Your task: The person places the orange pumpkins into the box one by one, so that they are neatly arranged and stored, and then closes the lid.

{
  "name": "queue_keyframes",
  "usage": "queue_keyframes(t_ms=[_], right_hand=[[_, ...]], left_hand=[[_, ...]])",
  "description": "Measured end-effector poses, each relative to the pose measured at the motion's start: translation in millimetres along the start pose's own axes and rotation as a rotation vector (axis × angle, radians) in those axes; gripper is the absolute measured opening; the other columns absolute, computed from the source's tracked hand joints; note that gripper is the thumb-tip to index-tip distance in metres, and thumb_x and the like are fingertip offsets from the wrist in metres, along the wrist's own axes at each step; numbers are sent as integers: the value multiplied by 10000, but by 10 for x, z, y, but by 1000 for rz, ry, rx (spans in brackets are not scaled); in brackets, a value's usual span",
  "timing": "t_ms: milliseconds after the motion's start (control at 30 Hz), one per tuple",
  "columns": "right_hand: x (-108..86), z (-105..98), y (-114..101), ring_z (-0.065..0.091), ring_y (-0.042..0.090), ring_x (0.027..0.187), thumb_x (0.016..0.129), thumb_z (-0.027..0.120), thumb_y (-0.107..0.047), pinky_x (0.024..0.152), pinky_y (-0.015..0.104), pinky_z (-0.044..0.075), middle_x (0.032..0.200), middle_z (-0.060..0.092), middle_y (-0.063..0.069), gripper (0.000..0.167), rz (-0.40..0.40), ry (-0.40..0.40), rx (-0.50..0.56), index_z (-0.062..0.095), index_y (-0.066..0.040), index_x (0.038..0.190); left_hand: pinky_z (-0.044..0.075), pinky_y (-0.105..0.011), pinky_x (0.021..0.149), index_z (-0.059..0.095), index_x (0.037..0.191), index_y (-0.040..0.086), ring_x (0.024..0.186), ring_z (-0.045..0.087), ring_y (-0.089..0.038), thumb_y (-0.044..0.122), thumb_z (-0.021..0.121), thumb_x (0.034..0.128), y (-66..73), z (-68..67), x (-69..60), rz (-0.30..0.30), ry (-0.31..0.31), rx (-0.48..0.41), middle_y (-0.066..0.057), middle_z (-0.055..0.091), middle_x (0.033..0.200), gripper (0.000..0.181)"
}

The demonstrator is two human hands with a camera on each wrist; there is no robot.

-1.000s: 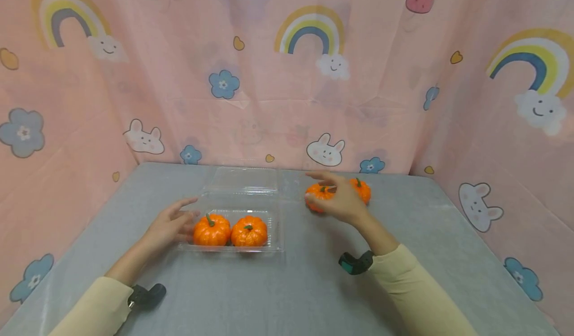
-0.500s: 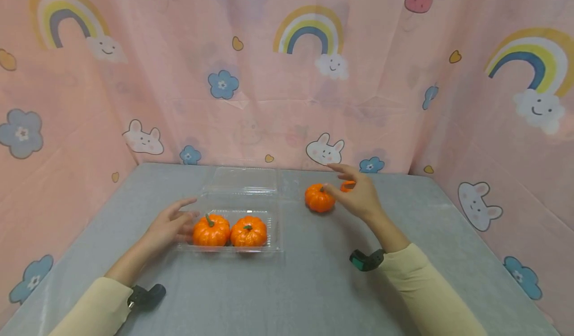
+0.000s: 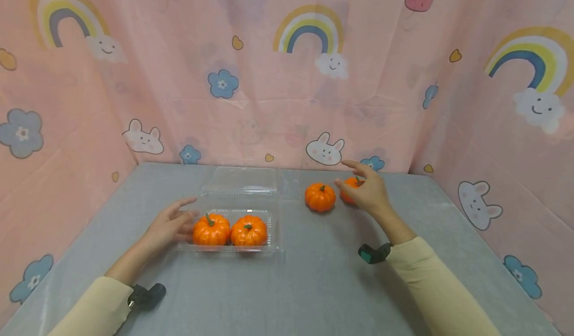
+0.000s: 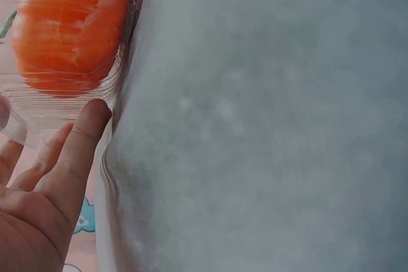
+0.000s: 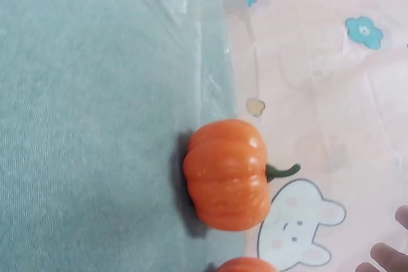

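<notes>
A clear plastic clamshell box (image 3: 275, 221) lies on the table with its lid laid back. Two small orange pumpkins, a left one (image 3: 211, 230) and a right one (image 3: 249, 231), sit side by side in the box. My left hand (image 3: 168, 229) is at the box's left wall; in the left wrist view its fingertips (image 4: 94, 114) touch the plastic, fingers loosely extended. To the right of the box stands a third pumpkin (image 3: 320, 197). Beside that, a fourth pumpkin (image 3: 349, 191) is partly hidden behind my right hand (image 3: 369, 191), whose fingers are spread and hold nothing.
The open lid (image 3: 244, 179) extends toward the back of the grey-covered table (image 3: 305, 286). A pink printed curtain (image 3: 260, 116) encloses the back and both sides. Each wrist wears a dark band, such as the right wristband (image 3: 374, 253).
My right hand has moved right, from over the nearer loose pumpkin to the farther right one, uncovering the nearer. The left hand and box have stayed put.
</notes>
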State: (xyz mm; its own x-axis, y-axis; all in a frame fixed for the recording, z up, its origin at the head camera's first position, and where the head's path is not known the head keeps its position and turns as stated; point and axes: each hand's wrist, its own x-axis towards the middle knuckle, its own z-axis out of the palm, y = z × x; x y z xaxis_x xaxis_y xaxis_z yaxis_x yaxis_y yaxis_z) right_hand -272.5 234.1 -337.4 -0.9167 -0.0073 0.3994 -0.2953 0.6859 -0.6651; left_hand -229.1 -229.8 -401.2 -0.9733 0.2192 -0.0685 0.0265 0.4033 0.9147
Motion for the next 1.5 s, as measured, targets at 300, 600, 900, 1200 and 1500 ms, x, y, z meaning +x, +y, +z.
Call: queue_keyframes(t_ms=[300,600,900,1200,1500], right_hand=[[82,-8,253,506,417,1227,844,732,-298,991,610,436,1419,510,158,536,48,18,-28,573,-134,1329],[111,-13,544,486,437,1242,875,694,-331,981,604,446,1443,478,175,542,109,18,-48,550,-122,1353],[115,26,701,486,450,1213,885,665,-349,1003,585,435,1459,446,204,530,174,25,-30,559,-98,1340],[122,81,795,467,432,1238,886,664,-280,1028,565,416,1426,474,230,509,184,53,-14,565,-27,1317],[111,108,886,421,425,1301,914,635,-299,1081,566,378,1457,435,229,522,267,20,-4,530,-44,1357]], left_hand=[[594,-366,798,234,1520,107,1018,666,-304,339,445,1023,-10,-12,7,-13,9,-10,-308,425,1432,587],[593,-368,802,224,1521,94,1021,669,-306,329,442,1024,-8,-15,16,-8,3,-9,-319,414,1433,591],[595,-368,796,239,1518,104,1016,671,-312,314,443,1025,-23,-5,21,-11,14,-16,-316,426,1427,573],[594,-371,798,240,1520,121,1005,675,-294,345,453,1019,-43,2,26,-28,21,-31,-304,431,1429,589],[593,-371,803,244,1519,118,1002,676,-290,362,460,1015,-49,0,25,-30,20,-29,-300,440,1423,600]])
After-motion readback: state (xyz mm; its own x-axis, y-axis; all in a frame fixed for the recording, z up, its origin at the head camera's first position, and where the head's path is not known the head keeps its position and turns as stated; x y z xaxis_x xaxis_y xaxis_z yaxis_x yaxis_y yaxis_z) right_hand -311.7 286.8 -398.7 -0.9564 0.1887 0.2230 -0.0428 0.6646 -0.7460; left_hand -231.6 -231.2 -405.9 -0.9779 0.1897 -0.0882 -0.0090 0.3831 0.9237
